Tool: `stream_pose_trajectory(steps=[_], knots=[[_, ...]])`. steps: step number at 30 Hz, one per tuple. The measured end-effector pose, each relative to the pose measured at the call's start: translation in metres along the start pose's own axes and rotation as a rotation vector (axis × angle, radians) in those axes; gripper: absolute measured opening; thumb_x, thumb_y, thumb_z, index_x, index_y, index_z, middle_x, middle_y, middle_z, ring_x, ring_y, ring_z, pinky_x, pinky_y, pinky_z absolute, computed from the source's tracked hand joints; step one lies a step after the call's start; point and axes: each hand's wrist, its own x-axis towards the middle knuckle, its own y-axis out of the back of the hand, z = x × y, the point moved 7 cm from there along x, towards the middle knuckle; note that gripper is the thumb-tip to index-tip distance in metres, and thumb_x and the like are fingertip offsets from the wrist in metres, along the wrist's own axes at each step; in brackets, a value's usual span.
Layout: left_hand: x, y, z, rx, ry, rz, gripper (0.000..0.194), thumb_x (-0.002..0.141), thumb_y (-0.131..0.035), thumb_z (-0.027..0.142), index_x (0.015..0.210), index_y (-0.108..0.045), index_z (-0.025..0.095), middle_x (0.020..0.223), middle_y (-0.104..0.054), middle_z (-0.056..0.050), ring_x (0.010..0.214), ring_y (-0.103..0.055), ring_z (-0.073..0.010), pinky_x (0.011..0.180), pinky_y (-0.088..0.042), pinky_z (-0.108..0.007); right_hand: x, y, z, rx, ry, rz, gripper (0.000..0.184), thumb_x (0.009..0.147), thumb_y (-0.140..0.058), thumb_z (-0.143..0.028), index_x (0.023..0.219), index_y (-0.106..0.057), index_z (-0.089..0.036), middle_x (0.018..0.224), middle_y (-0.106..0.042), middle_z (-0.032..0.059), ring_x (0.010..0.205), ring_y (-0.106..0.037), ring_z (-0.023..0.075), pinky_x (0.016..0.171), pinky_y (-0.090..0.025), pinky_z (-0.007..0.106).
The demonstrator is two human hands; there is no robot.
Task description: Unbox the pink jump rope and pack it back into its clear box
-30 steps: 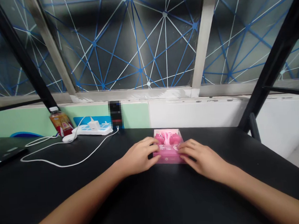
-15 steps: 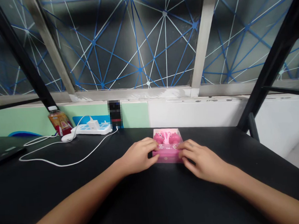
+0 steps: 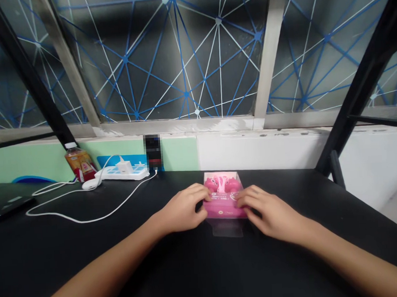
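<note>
A small pink box (image 3: 223,200) with pink earphones showing through its clear top lies on the black table (image 3: 90,253), just ahead of me. My left hand (image 3: 184,210) grips its left side with curled fingers. My right hand (image 3: 268,211) holds its right side, fingertips on the top edge. A clear flap (image 3: 227,228) sticks out from the box's near end onto the table.
At the back left stand a drink bottle (image 3: 80,162), a white power strip (image 3: 124,172) with a charger and a white cable (image 3: 88,215) trailing across the table. A dark flat device (image 3: 7,207) lies far left. Black frame posts rise at both sides.
A clear flap has come out from the near end of the pink box. Both hands have stayed on the box's sides with only small finger shifts.
</note>
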Motion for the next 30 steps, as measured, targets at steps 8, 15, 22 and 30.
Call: stream_pose_trajectory(steps=[8,15,22,30], knots=[[-0.001,0.005,0.001,0.001,-0.003,-0.032,0.033,0.083,-0.053,0.012,0.113,-0.061,0.023,0.115,-0.065,-0.005,0.112,-0.058,-0.0215,0.098,-0.047,-0.037,-0.003,-0.003,-0.009,-0.207,0.058,0.022,0.029,0.092,-0.048,-0.015,0.113,-0.067,-0.020,0.124,-0.065,0.0090,0.110,-0.062,0.0262,0.088,-0.056,0.045],[0.000,0.007,0.001,0.004,0.013,-0.061,0.022,0.094,-0.052,0.025,0.113,-0.064,0.024,0.117,-0.066,-0.004,0.114,-0.058,-0.0203,0.101,-0.045,-0.036,-0.004,-0.002,-0.016,-0.278,0.020,0.015,0.031,0.093,-0.049,-0.019,0.118,-0.067,-0.022,0.130,-0.063,0.0101,0.111,-0.062,0.0287,0.090,-0.053,0.050],[-0.001,0.007,-0.001,-0.011,0.003,-0.056,0.019,0.096,-0.051,0.025,0.108,-0.065,0.024,0.114,-0.068,-0.003,0.111,-0.059,-0.0192,0.099,-0.045,-0.034,-0.003,-0.007,-0.044,-0.087,0.135,-0.114,0.019,0.094,-0.052,-0.022,0.091,-0.070,-0.023,0.126,-0.063,0.0070,0.119,-0.054,0.0250,0.102,-0.042,0.046],[0.000,0.002,-0.008,0.004,-0.019,-0.004,0.015,0.092,-0.059,0.027,0.104,-0.067,0.024,0.109,-0.069,-0.003,0.107,-0.060,-0.0196,0.094,-0.048,-0.033,-0.007,-0.010,-0.054,0.023,0.152,-0.153,0.025,0.094,-0.046,-0.016,0.109,-0.066,-0.021,0.114,-0.062,0.0091,0.099,-0.060,0.0214,0.087,-0.050,0.038]])
